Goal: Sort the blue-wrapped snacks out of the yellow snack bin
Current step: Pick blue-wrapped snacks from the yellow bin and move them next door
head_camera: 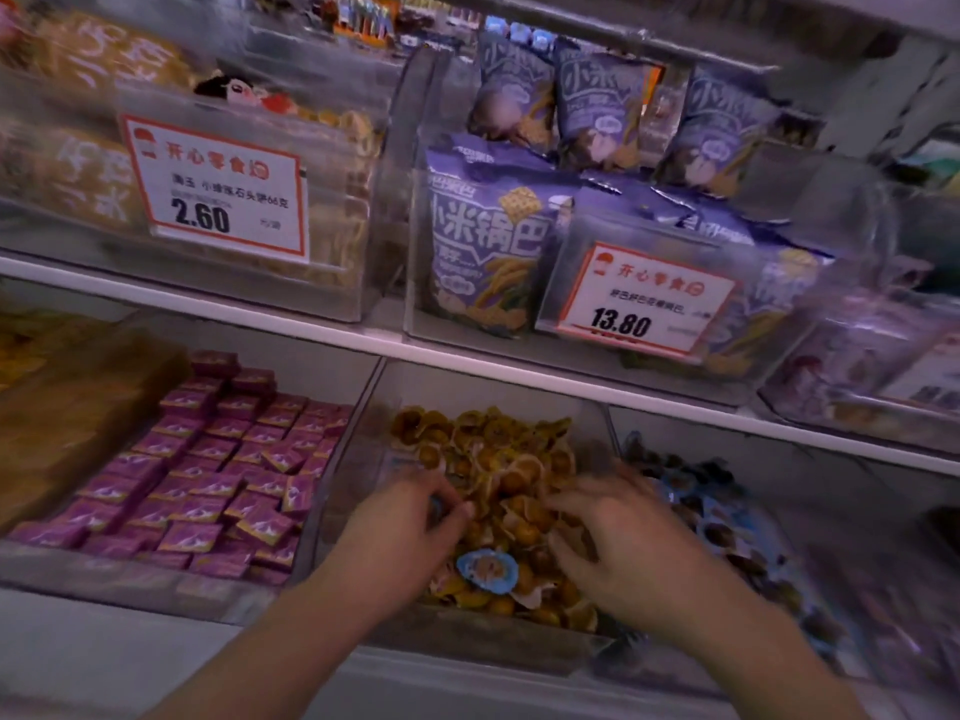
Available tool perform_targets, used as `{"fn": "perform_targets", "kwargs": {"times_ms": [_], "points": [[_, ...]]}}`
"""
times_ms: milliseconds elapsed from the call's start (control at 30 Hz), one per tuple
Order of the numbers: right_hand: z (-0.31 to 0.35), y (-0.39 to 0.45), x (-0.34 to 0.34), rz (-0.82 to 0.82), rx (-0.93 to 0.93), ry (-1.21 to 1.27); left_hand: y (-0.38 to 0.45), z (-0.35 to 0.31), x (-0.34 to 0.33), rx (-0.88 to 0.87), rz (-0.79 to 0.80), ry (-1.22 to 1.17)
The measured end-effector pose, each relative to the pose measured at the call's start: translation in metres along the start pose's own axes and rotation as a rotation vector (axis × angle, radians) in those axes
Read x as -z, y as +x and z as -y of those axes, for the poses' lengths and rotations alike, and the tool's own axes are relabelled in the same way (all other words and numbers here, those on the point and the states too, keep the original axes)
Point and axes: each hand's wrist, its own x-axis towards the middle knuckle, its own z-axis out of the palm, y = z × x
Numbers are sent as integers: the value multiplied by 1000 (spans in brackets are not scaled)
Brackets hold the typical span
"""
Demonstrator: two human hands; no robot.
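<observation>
Head view, looking down at shop shelving. On the lower shelf, a clear bin [363, 423] heaped with yellow-wrapped snacks [498, 459] sits in the middle. Both hands are inside it.

Left hand [400, 517]: fingers curled, thumb and fingertips pinched together around something small with a bluish edge at the fingertips. Too blurred to name for sure.

Right hand [618, 537]: palm down over the right side of the heap, fingers spread and bent into the yellow wrappers. Motion blur; I cannot tell whether it grips anything.

One blue-wrapped snack [487, 571] lies face up on the yellow heap, near the front of the bin, between the two wrists and touching neither hand. Round, blue rim, brown centre.

Just right of the yellow bin, a neighbouring bin holds a pile of blue-wrapped snacks [717, 506], partly hidden behind the right hand.

Left of the yellow bin: a compartment packed with small purple boxes [218, 470], in rough rows, several tilted.

Upper shelf: clear bin of purple snack bags [483, 241] standing upright, with a price card [644, 304] reading 13.80 on its front. To its left, a bin of yellow bags with a card [218, 184] reading 2.60.
</observation>
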Motion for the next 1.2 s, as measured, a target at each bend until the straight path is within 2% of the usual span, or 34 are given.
{"fn": "perform_targets", "kwargs": {"times_ms": [67,167,300,367,433,533,600,733,800,867,933,1033,1133,1200], "points": [[1,-5,-9,16,30,-97,0,0,-4,-46,118,33],[-1,-5,-18,26,70,-177,-1,0,-9,-132,235,214],[-3,-2,-21,-61,67,-97,0,-4,-8,-100,215,132],[-6,-3,-21,-160,46,48,-1,-5,-6,-84,149,91],[-6,-6,-19,-289,1,242,-2,-10,-4,-56,41,16],[7,-11,-17,-444,-60,547,-1,-21,-4,-1,-104,-231],[23,-12,-12,-472,-129,907,0,-32,-6,-29,-211,-345],[54,-2,-2,-324,-496,1749,-7,-54,-18,-95,-440,-408],[63,3,0,-182,-592,2080,-10,-63,-25,-99,-447,-452],[66,6,2,-64,-649,2264,-12,-67,-30,-126,-409,-420],[63,9,2,-55,-695,2321,-14,-68,-33,-171,-351,-351],[60,11,3,-63,-703,2270,-18,-68,-34,-185,-261,-165],[58,13,2,-186,-669,2119,-14,-69,-33,-116,-166,-130],[58,11,5,-280,-616,2005,-20,-72,-27,-243,-120,-113]]}}
